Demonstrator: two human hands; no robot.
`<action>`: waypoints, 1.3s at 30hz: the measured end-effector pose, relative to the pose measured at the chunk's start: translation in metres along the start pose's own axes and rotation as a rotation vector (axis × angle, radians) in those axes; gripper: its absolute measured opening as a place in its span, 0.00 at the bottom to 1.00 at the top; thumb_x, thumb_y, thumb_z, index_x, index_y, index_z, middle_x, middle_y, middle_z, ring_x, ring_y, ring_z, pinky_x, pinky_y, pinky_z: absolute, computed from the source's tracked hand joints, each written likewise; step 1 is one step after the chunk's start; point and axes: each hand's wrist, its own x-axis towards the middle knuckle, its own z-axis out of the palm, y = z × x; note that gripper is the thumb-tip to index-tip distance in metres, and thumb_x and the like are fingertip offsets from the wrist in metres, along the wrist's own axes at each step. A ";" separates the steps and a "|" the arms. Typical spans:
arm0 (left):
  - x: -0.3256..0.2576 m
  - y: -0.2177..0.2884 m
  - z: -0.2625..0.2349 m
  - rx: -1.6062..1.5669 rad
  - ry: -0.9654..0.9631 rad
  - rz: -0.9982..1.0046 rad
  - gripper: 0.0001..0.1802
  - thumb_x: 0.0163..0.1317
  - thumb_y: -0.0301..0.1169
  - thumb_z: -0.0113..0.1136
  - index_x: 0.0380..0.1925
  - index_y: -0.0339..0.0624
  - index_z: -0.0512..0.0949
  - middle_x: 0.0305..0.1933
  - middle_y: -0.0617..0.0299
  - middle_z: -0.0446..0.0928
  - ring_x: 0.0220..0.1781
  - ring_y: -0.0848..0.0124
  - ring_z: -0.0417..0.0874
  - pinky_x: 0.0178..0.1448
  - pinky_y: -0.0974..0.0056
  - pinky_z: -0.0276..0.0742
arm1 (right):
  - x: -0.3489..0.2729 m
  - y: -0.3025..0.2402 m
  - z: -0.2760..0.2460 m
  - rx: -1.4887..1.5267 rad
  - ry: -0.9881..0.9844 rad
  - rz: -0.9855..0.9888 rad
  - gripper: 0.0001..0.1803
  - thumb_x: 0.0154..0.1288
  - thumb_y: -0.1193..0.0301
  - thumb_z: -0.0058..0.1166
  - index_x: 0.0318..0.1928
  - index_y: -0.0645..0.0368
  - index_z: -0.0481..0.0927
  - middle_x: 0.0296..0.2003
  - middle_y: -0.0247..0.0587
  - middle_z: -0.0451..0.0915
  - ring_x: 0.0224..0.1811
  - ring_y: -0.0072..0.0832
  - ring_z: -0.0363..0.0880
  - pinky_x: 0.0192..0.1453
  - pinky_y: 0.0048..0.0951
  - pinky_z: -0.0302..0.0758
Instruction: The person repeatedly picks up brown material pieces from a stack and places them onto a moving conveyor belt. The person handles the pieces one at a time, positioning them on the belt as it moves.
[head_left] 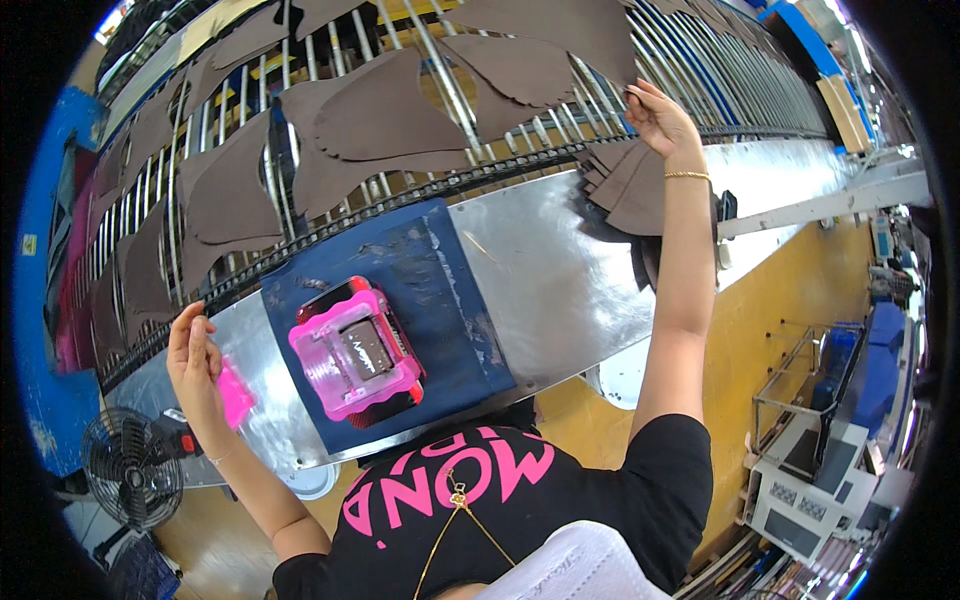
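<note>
My right hand (662,122) is stretched out over the conveyor. Its thumb and fingers pinch the lower corner of a flat brown cut piece (570,28) that looks like leather. My left hand (196,362) hovers by the conveyor's near edge with loosely bent fingers, and nothing shows in it. Several brown cut pieces (390,110) lie in overlapping groups on the conveyor's metal bars. Below my right hand, a fanned stack of brown pieces (640,190) rests on the metal table. A pink-framed clear holder (325,360) with a small dark block sits on a blue mat (450,350).
The slatted conveyor (690,90) with its chain edge runs along the far side of the metal table (560,290). A pink item (236,396) lies beside my left hand. A black fan (130,465) stands at lower left. A white bar (830,205) juts in from the right.
</note>
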 end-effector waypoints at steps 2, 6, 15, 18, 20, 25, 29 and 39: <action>0.002 -0.001 0.005 0.018 0.003 0.001 0.15 0.69 0.31 0.51 0.52 0.37 0.72 0.33 0.67 0.72 0.17 0.88 0.57 0.18 0.80 0.50 | -0.006 -0.001 0.009 -0.024 0.078 -0.017 0.19 0.61 0.79 0.57 0.53 0.61 0.71 0.34 0.40 0.81 0.32 0.24 0.82 0.38 0.25 0.77; 0.003 0.001 0.013 0.025 0.006 0.007 0.15 0.68 0.32 0.53 0.51 0.37 0.73 0.33 0.67 0.71 0.17 0.88 0.58 0.18 0.81 0.51 | -0.013 -0.004 0.019 -0.109 0.136 -0.054 0.19 0.61 0.78 0.58 0.53 0.62 0.72 0.35 0.39 0.81 0.34 0.24 0.82 0.38 0.25 0.78; -0.002 0.001 0.014 0.030 0.042 -0.024 0.14 0.67 0.32 0.54 0.50 0.38 0.74 0.32 0.67 0.71 0.16 0.88 0.59 0.18 0.80 0.51 | 0.010 -0.005 -0.003 -0.227 0.093 0.003 0.21 0.62 0.75 0.58 0.55 0.62 0.71 0.38 0.36 0.81 0.32 0.21 0.81 0.34 0.20 0.77; -0.004 -0.002 0.007 0.033 0.056 -0.050 0.14 0.67 0.32 0.54 0.49 0.38 0.74 0.32 0.66 0.72 0.16 0.87 0.59 0.18 0.80 0.52 | 0.021 -0.010 -0.011 -0.359 0.040 0.049 0.21 0.61 0.74 0.58 0.55 0.62 0.72 0.36 0.35 0.81 0.31 0.20 0.81 0.32 0.17 0.76; -0.007 -0.002 0.006 0.035 0.075 -0.060 0.15 0.66 0.33 0.55 0.50 0.38 0.74 0.32 0.66 0.72 0.16 0.87 0.60 0.18 0.80 0.52 | 0.030 -0.010 -0.010 -0.482 0.070 0.077 0.21 0.61 0.74 0.58 0.55 0.63 0.72 0.33 0.34 0.80 0.29 0.20 0.79 0.30 0.17 0.75; -0.012 -0.002 0.001 0.090 0.110 -0.097 0.16 0.66 0.33 0.55 0.50 0.38 0.74 0.32 0.65 0.72 0.16 0.87 0.61 0.18 0.80 0.53 | 0.066 -0.006 -0.025 -0.632 0.058 0.143 0.21 0.61 0.75 0.58 0.55 0.65 0.72 0.28 0.33 0.78 0.21 0.19 0.72 0.20 0.18 0.65; -0.018 -0.003 -0.002 0.135 0.116 -0.097 0.16 0.67 0.34 0.54 0.51 0.37 0.73 0.33 0.64 0.72 0.17 0.86 0.62 0.19 0.79 0.55 | 0.095 0.004 -0.034 -0.824 0.041 0.227 0.19 0.63 0.75 0.56 0.55 0.59 0.73 0.34 0.31 0.81 0.28 0.16 0.76 0.28 0.17 0.74; -0.022 -0.006 -0.002 0.140 0.097 -0.093 0.17 0.66 0.33 0.54 0.52 0.39 0.73 0.34 0.64 0.72 0.17 0.86 0.63 0.19 0.79 0.58 | 0.131 0.030 -0.075 -1.528 0.120 -0.114 0.25 0.55 0.54 0.62 0.51 0.53 0.80 0.42 0.41 0.83 0.43 0.32 0.82 0.45 0.31 0.75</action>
